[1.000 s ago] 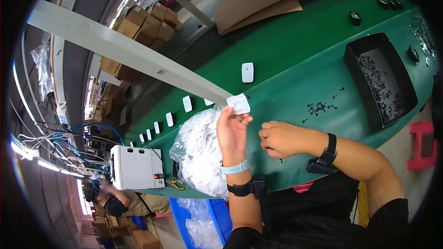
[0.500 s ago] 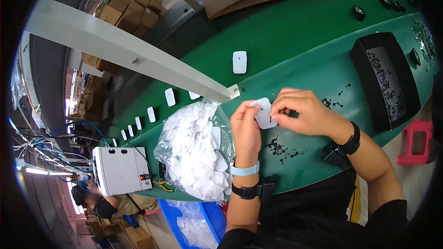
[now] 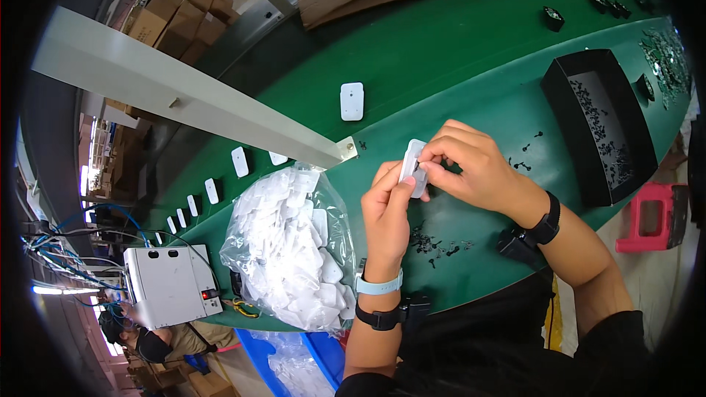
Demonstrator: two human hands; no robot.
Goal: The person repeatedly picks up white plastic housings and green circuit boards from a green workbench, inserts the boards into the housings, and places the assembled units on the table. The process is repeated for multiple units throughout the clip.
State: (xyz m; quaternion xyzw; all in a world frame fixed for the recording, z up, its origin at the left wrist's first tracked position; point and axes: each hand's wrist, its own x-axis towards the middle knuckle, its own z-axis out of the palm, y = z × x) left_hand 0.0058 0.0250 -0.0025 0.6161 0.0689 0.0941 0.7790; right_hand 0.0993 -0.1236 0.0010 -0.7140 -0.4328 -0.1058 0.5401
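Observation:
My left hand (image 3: 386, 213) is closed on the edge of a white plastic cover (image 3: 413, 162), a shallow rounded rectangle held tilted above the green table. Fingers and thumb of my right hand (image 3: 474, 165) pinch together against the cover's face. A small dark bit shows at those fingertips, mostly hidden by them; it resembles the loose black parts (image 3: 434, 244) lying on the table below my hands. Left of my left hand, a clear plastic bag (image 3: 283, 250) bulges with many similar white covers.
A black open box (image 3: 599, 129) of small black parts stands at right, near a pile of shiny pieces (image 3: 665, 62). White covers (image 3: 352, 101) line the green belt behind a metal post (image 3: 198, 99). At left is a white machine (image 3: 169, 283); a blue bin (image 3: 268, 360) sits below.
The white cover has been turned from nearly face-on to a steep tilt. My right fingertips have come onto its face, and the whole view has shifted slightly.

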